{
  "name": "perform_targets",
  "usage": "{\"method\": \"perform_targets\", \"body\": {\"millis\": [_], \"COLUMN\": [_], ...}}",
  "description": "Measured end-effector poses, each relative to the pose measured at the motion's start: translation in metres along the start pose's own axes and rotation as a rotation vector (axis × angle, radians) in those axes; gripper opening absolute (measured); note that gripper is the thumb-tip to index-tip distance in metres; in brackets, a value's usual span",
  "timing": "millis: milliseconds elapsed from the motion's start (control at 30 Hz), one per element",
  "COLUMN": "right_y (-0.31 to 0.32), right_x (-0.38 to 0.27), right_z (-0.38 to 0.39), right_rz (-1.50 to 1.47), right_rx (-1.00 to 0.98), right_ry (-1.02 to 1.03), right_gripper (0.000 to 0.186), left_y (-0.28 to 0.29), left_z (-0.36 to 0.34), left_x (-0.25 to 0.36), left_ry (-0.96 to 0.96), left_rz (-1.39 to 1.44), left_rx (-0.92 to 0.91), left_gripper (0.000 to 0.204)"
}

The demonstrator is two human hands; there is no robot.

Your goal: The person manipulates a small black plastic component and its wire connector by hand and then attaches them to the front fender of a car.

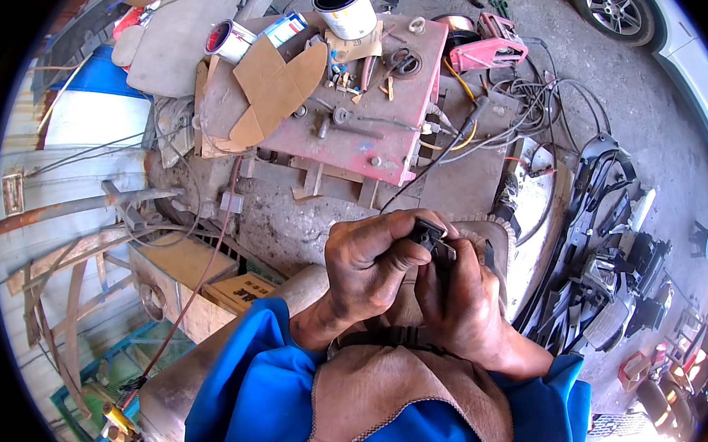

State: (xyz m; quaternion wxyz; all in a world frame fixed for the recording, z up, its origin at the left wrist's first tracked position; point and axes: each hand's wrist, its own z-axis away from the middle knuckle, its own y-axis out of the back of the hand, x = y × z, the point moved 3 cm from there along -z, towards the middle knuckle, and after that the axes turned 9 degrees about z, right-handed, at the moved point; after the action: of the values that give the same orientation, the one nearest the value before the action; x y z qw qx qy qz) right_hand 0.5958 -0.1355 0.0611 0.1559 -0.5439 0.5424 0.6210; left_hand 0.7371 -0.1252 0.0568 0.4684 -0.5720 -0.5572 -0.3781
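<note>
1. The black piece (427, 233) is up in my hands, in front of my apron (409, 378) and clear of the counter (342, 154).
2. What is done: by my judgement, the piece is taken up and gripped from both sides. I cannot tell whether it is one part or two fitted together.
3. What is left: it is not set down, so I judge the handling to be under way; how much remains does not show.
4. My left hand (368, 261) pinches the piece between thumb and forefinger, the other fingers curled beneath, mostly hidden.
5. My right hand (469, 305) meets it from the other side, thumb and fingers seeming to pinch its right end; the tips are partly covered.
6. Both forearms come up from below, sleeves (260, 369) bunched behind the wrists, hands angled inward until they nearly touch.
7. Beyond, on the counter, lie scissors (403, 61), cardboard (274, 95) and a can (355, 22), all well apart from my hands.
</note>
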Motion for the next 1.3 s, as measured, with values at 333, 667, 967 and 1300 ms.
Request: {"method": "perform_targets", "body": {"millis": [333,667,967,1300], "right_y": [0.0,0.005,0.012,0.041], "right_x": [-0.001,0.005,0.039,0.032], "right_z": [-0.004,-0.001,0.01,0.025], "right_rz": [0.059,-0.376,-0.28,-0.183], "right_rx": [0.089,-0.153,0.048,0.197], "right_ry": [0.022,-0.321,-0.12,-0.106], "right_gripper": [0.034,0.022,0.038,0.022], "left_y": [-0.006,0.003,-0.023,-0.036], "left_z": [-0.006,-0.017,-0.03,-0.025], "left_x": [0.002,-0.011,-0.016,-0.037], "left_ry": [-0.049,-0.151,-0.022,0.127], "left_rz": [-0.002,-0.032,-0.261,-0.112], "left_rx": [0.018,-0.101,-0.117,-0.17], "left_gripper": [0.02,0.022,0.031,0.027]}}
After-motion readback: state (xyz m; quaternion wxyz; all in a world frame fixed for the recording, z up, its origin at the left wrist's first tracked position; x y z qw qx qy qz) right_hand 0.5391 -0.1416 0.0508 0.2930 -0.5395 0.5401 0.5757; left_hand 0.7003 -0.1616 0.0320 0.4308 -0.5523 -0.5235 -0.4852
